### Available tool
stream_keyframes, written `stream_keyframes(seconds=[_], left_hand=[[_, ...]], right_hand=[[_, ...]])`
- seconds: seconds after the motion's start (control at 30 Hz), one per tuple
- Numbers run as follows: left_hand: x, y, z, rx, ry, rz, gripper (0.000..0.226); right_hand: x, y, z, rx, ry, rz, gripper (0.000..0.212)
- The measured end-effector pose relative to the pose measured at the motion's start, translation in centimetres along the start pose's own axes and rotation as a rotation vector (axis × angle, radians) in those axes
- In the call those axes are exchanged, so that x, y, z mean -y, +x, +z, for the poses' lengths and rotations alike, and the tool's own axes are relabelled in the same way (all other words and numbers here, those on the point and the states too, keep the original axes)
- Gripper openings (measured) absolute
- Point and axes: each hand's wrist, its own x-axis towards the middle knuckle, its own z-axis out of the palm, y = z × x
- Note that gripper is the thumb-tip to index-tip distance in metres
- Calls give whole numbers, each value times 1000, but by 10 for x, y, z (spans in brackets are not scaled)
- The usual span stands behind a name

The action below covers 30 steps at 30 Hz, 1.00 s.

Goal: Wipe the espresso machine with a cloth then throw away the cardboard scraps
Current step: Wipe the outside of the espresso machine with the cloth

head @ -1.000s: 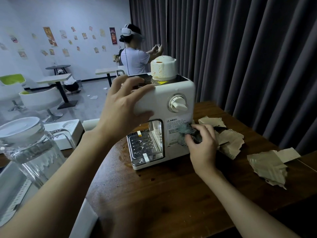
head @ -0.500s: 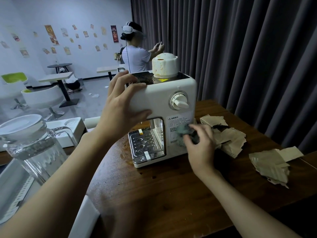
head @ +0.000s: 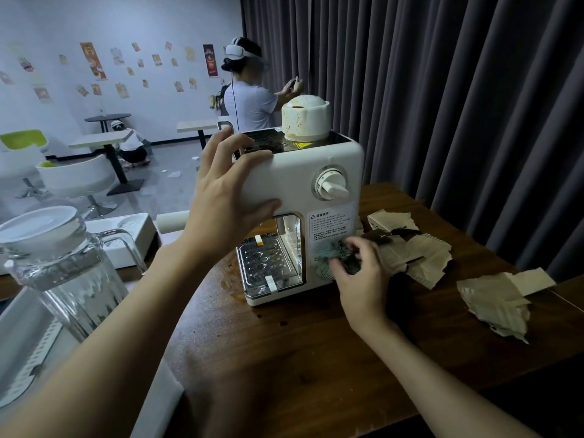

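to wipe well, the right hand (head: 360,279) should press the cloth (head: 330,257) flat and sweep across the espresso machine (head: 300,184) front while the left hand (head: 221,197) braces it. the right fingers curl round the bunched cloth, wrist bent down; the left clasps the upper corner, fingers spread on top, thumb on the front. the cardboard scraps (head: 423,257) lie untouched just beyond the right hand

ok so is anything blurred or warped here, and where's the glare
Head view: wide-angle bend curves the dark grey curtain near the edges; the teal cloth in the right hand looks motion-smeared; glare sits on the perforated chrome drip tray of the white espresso machine.
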Motion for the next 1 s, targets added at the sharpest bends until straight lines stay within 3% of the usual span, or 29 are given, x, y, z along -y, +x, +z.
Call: stream_keyframes(seconds=[0.33, 0.57, 0.8, 1.0], left_hand=[[2, 0, 1, -1, -6, -2, 63], [3, 0, 2, -6, -14, 4, 63], [3, 0, 2, -6, -10, 10, 63], [2, 0, 2, -19, -10, 9, 62]], right_hand=[[8, -8, 8, -105, 16, -2, 20], [17, -9, 10, -160, 136, 90, 21], [4, 6, 0, -188, 86, 139, 17], [0, -10, 9, -86, -3, 78, 19]])
